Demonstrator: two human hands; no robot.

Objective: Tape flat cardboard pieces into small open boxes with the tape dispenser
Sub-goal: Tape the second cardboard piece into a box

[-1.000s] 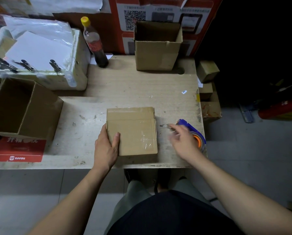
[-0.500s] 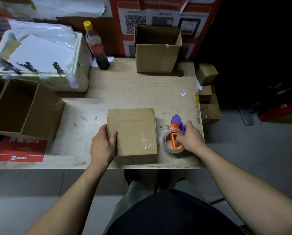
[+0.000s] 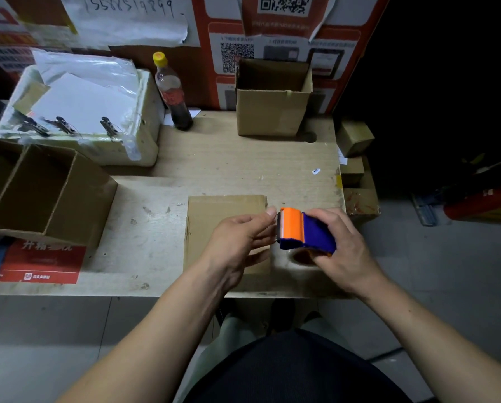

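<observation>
The tape dispenser (image 3: 306, 231) has been lifted off the table (image 3: 243, 167) since half a second ago, and the left hand (image 3: 237, 239) has been taken off the edge of the cardboard box (image 3: 214, 216). The dispenser is now gripped by the right hand (image 3: 341, 245), with the fingers curled round its blue body. Its orange end is pointed at the left hand. The left thumb and fingertips are brought up to that orange end, touching it; whether tape is pinched cannot be told. Both hands are held above the right side of the taped box, which is laid flat near the front edge of the table. An open box (image 3: 272, 112) is stood at the back. A dark bottle (image 3: 173, 97) with a yellow cap is seen to its left.
</observation>
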